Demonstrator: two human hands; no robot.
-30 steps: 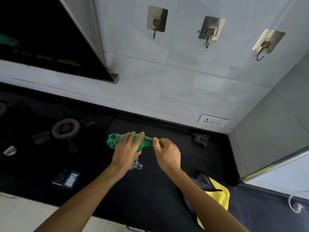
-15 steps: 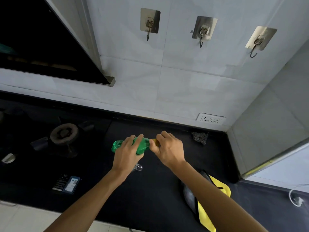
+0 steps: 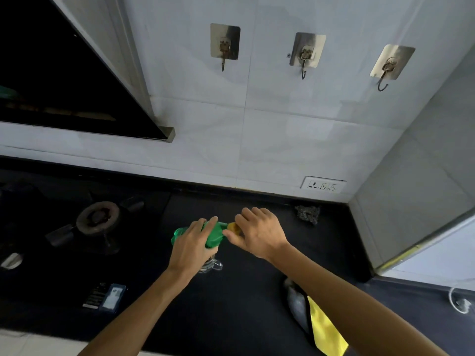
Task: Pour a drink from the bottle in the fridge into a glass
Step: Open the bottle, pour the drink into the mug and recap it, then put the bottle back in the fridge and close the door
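Gripping the green bottle [image 3: 214, 233] sideways in my left hand [image 3: 191, 246], my right hand [image 3: 259, 233] pinching its yellow cap [image 3: 234, 226]; glass [image 3: 212, 264] just beneath the left hand.

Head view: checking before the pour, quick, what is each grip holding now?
Left grip: closed round the green bottle.
Right grip: closed on the yellow cap.

No legible text or labels

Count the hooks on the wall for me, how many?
3, all on the wall: left hook, middle hook, right hook nearest the corner. More could hide behind the hood.
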